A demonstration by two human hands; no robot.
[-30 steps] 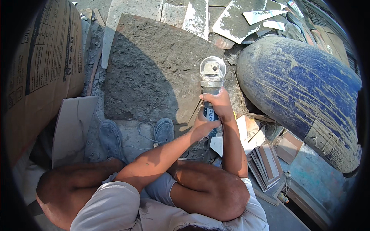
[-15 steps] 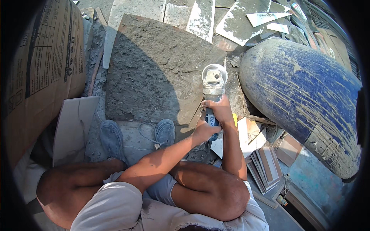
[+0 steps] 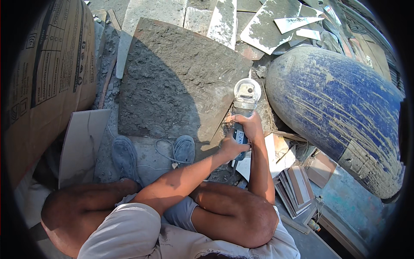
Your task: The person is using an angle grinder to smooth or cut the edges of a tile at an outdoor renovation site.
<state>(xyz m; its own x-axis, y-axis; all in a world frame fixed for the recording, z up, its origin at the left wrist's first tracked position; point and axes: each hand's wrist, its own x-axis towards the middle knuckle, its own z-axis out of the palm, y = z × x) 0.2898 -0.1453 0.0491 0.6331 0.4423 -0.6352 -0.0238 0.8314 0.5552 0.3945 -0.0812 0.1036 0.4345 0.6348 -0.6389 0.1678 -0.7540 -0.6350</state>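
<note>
An angle grinder with a blue and dark body is held in both my hands, its round head pointing away from me. My right hand wraps the body just behind the metal gear head. Lower down, my left hand grips the rear of the body. The grinder's pale disc is at the right edge of a large grey slab with a rough surface; whether it touches the slab I cannot tell. A shadow covers the slab's left part.
A blue, mortar-streaked drum lies at right. A big cardboard box and a leaning tile stand at left. Broken tiles lie beyond the slab; stacked tile strips sit near my right knee. A thin cable loops between my shoes.
Both hands have shifted the grinder slightly right and toward me. Its disc has moved from over the slab's right margin to its edge.
</note>
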